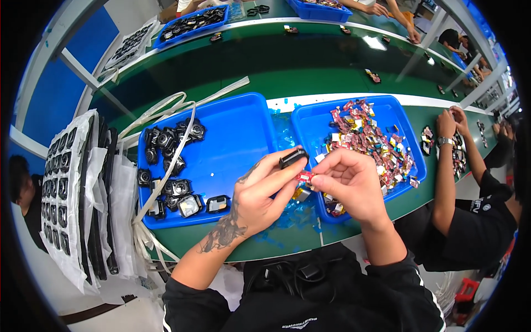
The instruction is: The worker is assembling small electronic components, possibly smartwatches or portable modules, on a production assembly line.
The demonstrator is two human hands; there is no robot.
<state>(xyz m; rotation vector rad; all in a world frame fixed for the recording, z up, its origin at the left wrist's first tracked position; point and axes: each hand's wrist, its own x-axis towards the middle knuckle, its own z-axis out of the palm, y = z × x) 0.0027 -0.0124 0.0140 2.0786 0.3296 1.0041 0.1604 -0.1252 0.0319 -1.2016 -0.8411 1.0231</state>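
Observation:
Between the thumb and fingers of my left hand (257, 193) is a black smartwatch case (293, 158), tilted on edge. My right hand (354, 185) pinches a small red circuit board (305, 176) just beneath the case, close to the left fingertips. Whether board and case are joined cannot be made out. Both hands hover over the gap between two blue trays. Several black smartwatch cases (177, 188) lie along the left side of the left tray (268, 119). Red boards with yellow and white parts (365, 133) are heaped in the right tray (412, 124).
Stacked sheets of black cases (62, 182) stand at the left, beside white straps (188, 130) lying over the left tray. Beyond the trays runs a green conveyor belt (249, 61) carrying scattered parts. At the right, a co-worker's hands (451, 122) are over more parts.

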